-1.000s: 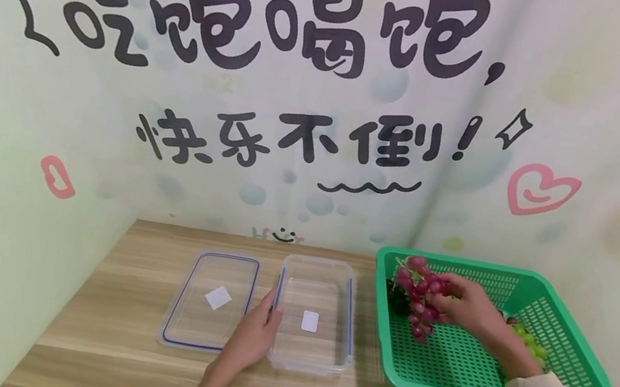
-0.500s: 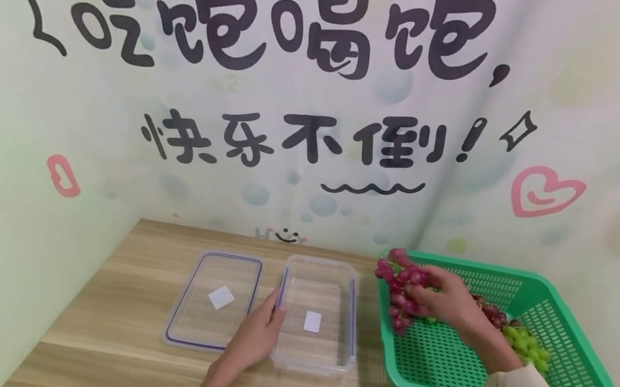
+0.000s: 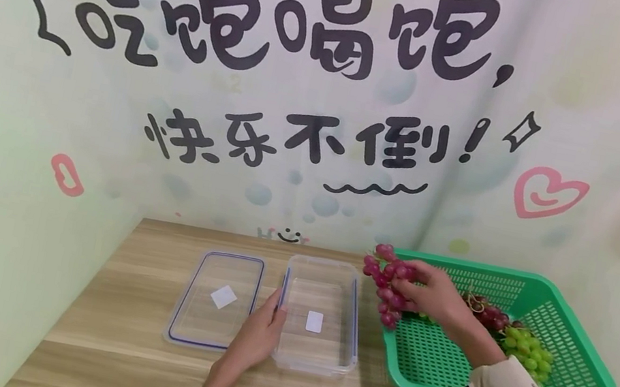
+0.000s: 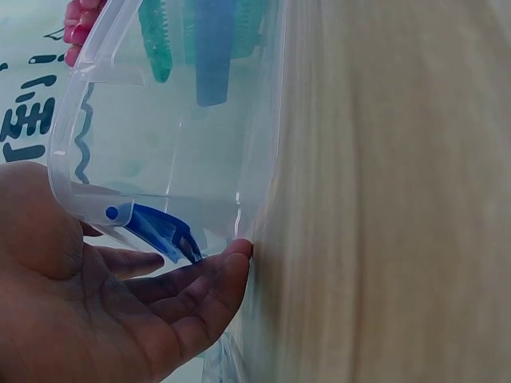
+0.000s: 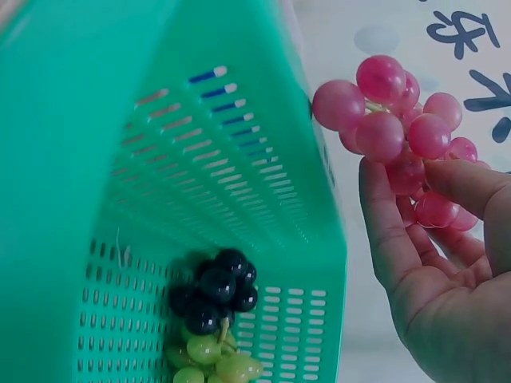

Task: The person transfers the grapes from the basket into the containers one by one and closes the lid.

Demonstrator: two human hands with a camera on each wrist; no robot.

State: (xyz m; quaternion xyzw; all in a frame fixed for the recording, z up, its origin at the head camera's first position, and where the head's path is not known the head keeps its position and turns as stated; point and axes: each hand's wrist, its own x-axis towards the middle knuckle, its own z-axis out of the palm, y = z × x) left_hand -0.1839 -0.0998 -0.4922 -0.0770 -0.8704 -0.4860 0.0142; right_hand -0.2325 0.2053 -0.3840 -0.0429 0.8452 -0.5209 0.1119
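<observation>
In the head view, a bunch of red grapes (image 3: 386,293) is held by the right hand (image 3: 434,295) over the left rim of the green basket (image 3: 427,356), on the side facing the clear box (image 3: 312,359). The box is stood just left of the basket with nothing in it, and its lid (image 3: 202,313) is laid farther left of the basket, beyond the box. The outer side of the box is touched by the left hand (image 3: 258,333). Inside the basket, dark red grapes (image 3: 490,315) and green grapes (image 3: 528,349) are left toward the right. The step in hand is judged to be a transfer of the bunch; for the next move, clearance over the basket rim and a light grip seem called for.

In the left wrist view, the box side by the blue latch (image 4: 152,230) is met by loosely bent fingers; it seems steadied rather than clutched. Whether the thumb is pressed on it cannot be told.

In the right wrist view, the bunch is pinched between thumb and fingers, just outside the basket wall. Black grapes (image 5: 217,286) can be seen within the basket, beside more green ones.
</observation>
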